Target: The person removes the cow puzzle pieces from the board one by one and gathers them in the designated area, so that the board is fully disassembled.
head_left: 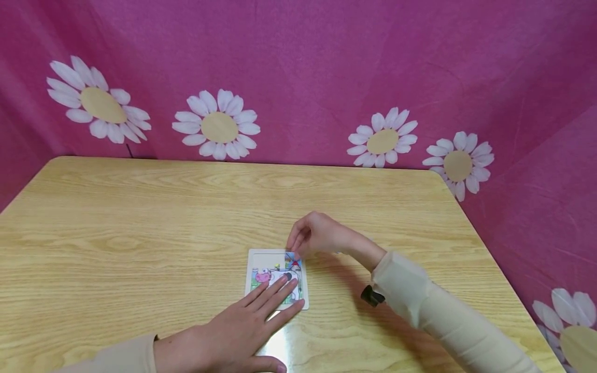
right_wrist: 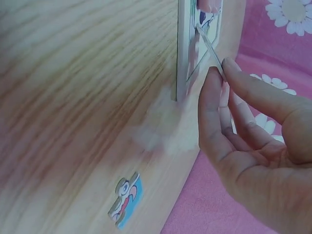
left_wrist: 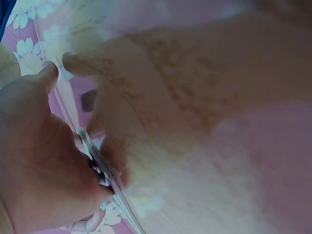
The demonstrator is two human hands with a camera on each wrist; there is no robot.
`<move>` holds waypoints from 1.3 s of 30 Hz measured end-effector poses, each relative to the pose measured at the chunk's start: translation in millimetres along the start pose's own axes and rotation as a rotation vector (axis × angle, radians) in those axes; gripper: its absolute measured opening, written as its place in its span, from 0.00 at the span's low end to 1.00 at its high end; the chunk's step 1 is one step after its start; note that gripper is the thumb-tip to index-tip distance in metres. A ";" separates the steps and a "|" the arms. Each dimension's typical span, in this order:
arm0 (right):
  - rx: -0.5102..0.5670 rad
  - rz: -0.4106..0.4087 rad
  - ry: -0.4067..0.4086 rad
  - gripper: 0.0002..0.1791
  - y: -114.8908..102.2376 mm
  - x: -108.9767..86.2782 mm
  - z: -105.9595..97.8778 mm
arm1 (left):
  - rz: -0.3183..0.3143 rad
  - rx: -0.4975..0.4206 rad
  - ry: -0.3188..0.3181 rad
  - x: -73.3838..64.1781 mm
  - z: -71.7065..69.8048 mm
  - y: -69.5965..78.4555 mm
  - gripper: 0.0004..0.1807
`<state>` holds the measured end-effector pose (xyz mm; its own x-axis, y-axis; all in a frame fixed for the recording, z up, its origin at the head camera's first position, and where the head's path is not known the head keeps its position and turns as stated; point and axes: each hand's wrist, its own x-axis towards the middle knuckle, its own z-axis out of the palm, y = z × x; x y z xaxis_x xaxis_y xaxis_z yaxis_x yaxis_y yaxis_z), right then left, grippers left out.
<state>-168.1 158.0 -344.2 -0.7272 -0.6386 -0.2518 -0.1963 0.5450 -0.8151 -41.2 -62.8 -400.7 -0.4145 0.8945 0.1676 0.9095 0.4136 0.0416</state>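
Note:
A small square puzzle board (head_left: 250, 267) with a pale frame lies on the table, showing a cartoon cow. My left hand (head_left: 238, 326) rests across its lower part, fingers straight and spread, covering some of the picture. Over the upper right corner, my right hand (head_left: 319, 235) pinches a thin puzzle piece (right_wrist: 212, 51) between thumb and forefinger. That piece is tilted, its lower edge at the board, and a red and blue windmill shows at this corner in the head view. The upper left of the board shows a plain pale area.
Another puzzle piece (right_wrist: 125, 201), with a cartoon face and blue background, lies on the table beside the board, mostly hidden by my right arm in the head view. The wooden table (head_left: 140, 217) ends at a pink curtain (head_left: 298, 77) with white daisies.

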 end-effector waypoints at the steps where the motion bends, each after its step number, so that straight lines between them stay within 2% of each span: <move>1: -0.003 0.006 0.000 0.07 -0.1 -0.2 1.1 | -0.001 0.001 0.000 -0.1 0.3 0.0 0.48; 6: -0.009 0.031 0.012 0.06 -0.9 -2.2 5.3 | -0.007 -0.003 -0.004 -0.3 -0.4 0.5 0.48; 13: -0.049 -0.028 0.061 0.04 1.5 -11.3 0.7 | -0.006 0.004 0.000 -0.1 -0.5 1.1 0.47; 17: -0.059 -0.048 0.078 0.04 5.2 -20.8 -4.7 | -0.001 0.010 0.012 -0.5 0.6 0.9 0.47; 21: -0.057 -0.038 0.092 0.04 11.4 -33.8 -13.1 | 0.005 0.029 0.041 -0.6 1.6 1.4 0.48; 24: -0.052 -0.030 0.098 0.04 18.2 -44.6 -22.1 | 0.002 0.025 0.039 -0.2 1.5 1.6 0.48; 28: -0.035 -0.007 0.116 0.03 30.3 -61.0 -36.6 | -0.002 0.018 0.033 -0.4 0.7 1.6 0.48; 34: 0.014 0.080 0.156 0.03 49.4 -89.4 -58.9 | 0.015 0.045 0.073 -1.4 2.4 1.4 0.48; 39: -0.008 0.147 0.204 0.05 66.0 -109.2 -76.7 | 0.020 0.057 0.094 -1.7 3.7 1.9 0.48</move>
<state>-152.1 305.3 -330.5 -0.8661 -0.4294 -0.2559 -0.0835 0.6290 -0.7729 -38.9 -62.9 -404.5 -0.3891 0.8839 0.2595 0.9131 0.4073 -0.0182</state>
